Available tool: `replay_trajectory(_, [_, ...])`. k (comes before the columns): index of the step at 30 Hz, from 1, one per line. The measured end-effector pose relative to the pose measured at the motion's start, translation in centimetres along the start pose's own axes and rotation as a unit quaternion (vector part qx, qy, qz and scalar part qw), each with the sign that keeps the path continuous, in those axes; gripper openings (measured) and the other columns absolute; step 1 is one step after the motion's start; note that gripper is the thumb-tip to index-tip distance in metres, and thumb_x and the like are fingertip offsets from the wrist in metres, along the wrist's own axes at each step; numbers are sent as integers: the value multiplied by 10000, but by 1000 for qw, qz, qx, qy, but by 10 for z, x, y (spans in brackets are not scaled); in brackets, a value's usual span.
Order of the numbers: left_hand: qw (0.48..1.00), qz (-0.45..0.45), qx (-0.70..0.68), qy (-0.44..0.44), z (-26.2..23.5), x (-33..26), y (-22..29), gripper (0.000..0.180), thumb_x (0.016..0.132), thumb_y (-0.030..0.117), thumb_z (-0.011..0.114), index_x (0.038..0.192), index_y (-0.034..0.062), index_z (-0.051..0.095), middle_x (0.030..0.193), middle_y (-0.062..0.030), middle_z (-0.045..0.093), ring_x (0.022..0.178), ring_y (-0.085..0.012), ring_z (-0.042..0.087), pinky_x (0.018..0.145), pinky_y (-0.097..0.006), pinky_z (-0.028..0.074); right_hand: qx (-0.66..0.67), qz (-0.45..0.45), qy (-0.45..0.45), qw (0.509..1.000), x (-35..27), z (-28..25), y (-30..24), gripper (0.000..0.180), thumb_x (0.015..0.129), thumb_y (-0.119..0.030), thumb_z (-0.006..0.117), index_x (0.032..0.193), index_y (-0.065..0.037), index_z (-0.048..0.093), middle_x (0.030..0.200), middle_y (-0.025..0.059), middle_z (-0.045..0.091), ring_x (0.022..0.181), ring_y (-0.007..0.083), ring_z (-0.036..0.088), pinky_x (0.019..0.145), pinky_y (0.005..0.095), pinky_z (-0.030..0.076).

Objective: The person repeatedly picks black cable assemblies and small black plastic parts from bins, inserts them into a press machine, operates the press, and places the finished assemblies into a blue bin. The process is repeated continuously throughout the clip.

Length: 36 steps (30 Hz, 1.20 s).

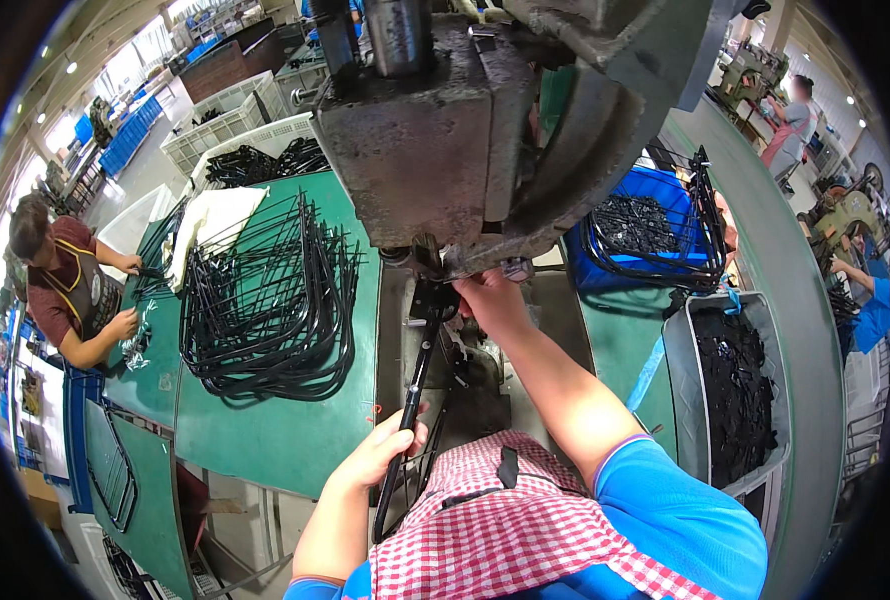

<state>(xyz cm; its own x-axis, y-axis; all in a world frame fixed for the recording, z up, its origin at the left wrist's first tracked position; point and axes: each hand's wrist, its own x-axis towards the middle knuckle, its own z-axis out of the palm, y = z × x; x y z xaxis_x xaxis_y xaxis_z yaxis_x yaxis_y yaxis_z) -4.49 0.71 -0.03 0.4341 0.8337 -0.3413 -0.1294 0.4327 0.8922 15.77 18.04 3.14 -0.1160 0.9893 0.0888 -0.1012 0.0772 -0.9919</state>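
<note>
My left hand is closed around a black metal tube frame, which slants up from my apron to the press. My right hand is closed at the frame's upper end, just under the press head; its fingertips are partly hidden, and what they pinch cannot be made out. Above both hands looms the heavy grey press, its tooling close over my right fingers. A small black part shows at the frame's top end, beside those fingers.
Black wire frames are piled on the green table to the left. At right stand a blue bin of small black parts and a grey bin of black pieces. A co-worker handles parts at far left.
</note>
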Motion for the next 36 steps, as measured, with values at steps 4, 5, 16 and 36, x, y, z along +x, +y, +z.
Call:
replay_trajectory(4, [999,5,42,-15,-5,3,2,785,791,541,600,1321,-7,411,920,-3,521,763,-107,458,688,-241,382,4,65,-15,998,8,-4,3,124,895,-145,605,828,-55,553,641,-15,518,502,85,463,451,258,376])
replay_trajectory(5, [999,4,50,-18,-6,2,5,788,790,546,602,1321,-4,412,920,-2,520,763,-106,456,683,-240,382,-1,70,-15,997,6,0,-2,126,891,-147,608,820,-58,554,644,-14,519,512,85,465,458,259,375])
replay_trajectory(16, [999,22,27,-39,-21,6,-1,771,790,524,630,1299,-13,416,913,9,510,755,-98,445,679,-230,384,-87,62,10,994,12,-3,-2,129,867,-149,593,837,-48,518,620,-28,471,513,74,439,465,250,352])
replay_trajectory(36, [997,31,72,-18,-6,-2,12,705,799,562,601,1209,5,466,848,-7,508,702,-105,448,642,-233,381,-215,-3,-20,976,21,-17,34,344,849,-291,631,703,14,566,588,81,585,548,171,562,551,329,437])
